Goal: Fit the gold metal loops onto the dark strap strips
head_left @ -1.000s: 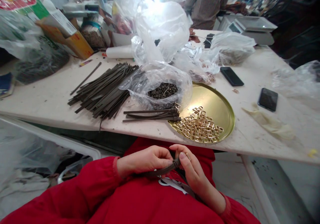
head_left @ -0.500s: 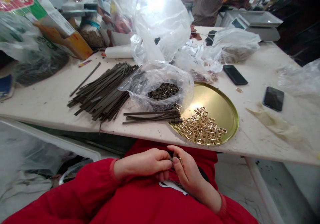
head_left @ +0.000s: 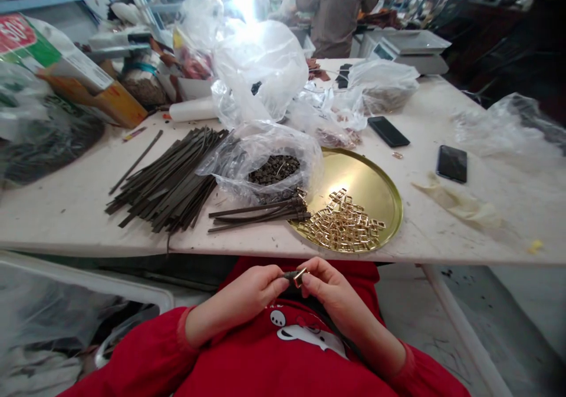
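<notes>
My left hand (head_left: 259,289) pinches a dark strap end (head_left: 289,275) in front of the table edge. Opposite it, my right hand (head_left: 325,282) has its fingers closed on a gold buckle (head_left: 299,277), which touches the strap end. A dark strap also runs below my right wrist. Above my hands, a round gold tray (head_left: 375,187) carries a heap of gold buckles (head_left: 347,226). Several straps (head_left: 252,215) lie with their right ends over the tray's rim. An open clear bag (head_left: 221,161) of small dark pieces (head_left: 276,170) stands beside the tray.
A large pile of dark strips (head_left: 165,184) covers the table's left part. Two phones (head_left: 389,131) lie to the right, near a yellowish cloth scrap (head_left: 460,202). Plastic bags (head_left: 260,66) and a scale (head_left: 407,46) stand behind. A person (head_left: 338,13) is at the far side.
The view has shifted, and my hands now show the gold buckle and dark strap end clearly between their fingertips. Before, the buckle was mostly hidden in my right hand.
</notes>
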The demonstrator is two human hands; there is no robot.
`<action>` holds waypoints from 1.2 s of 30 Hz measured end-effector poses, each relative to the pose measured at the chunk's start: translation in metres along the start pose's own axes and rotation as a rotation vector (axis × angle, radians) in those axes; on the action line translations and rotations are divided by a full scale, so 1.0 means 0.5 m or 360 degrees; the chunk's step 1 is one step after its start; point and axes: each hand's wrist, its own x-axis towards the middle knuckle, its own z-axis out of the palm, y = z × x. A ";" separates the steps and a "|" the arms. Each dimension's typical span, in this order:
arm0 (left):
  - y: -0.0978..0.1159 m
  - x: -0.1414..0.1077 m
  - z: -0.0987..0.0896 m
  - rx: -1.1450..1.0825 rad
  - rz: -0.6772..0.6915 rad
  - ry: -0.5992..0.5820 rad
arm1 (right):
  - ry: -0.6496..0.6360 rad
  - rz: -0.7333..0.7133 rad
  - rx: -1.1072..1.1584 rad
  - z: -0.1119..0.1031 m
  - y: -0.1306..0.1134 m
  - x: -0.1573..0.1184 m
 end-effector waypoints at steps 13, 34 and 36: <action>0.028 0.002 0.013 -0.0293 0.0028 -0.0001 | -0.0278 -0.1041 -0.1537 0.011 -0.050 -0.024; -0.114 0.143 -0.193 0.1008 0.0245 0.1293 | 0.0224 -0.1685 -0.2924 -0.076 -0.137 0.327; -0.132 0.116 -0.251 0.1055 0.0023 0.1400 | 0.0243 -0.1725 -0.2932 -0.079 -0.133 0.321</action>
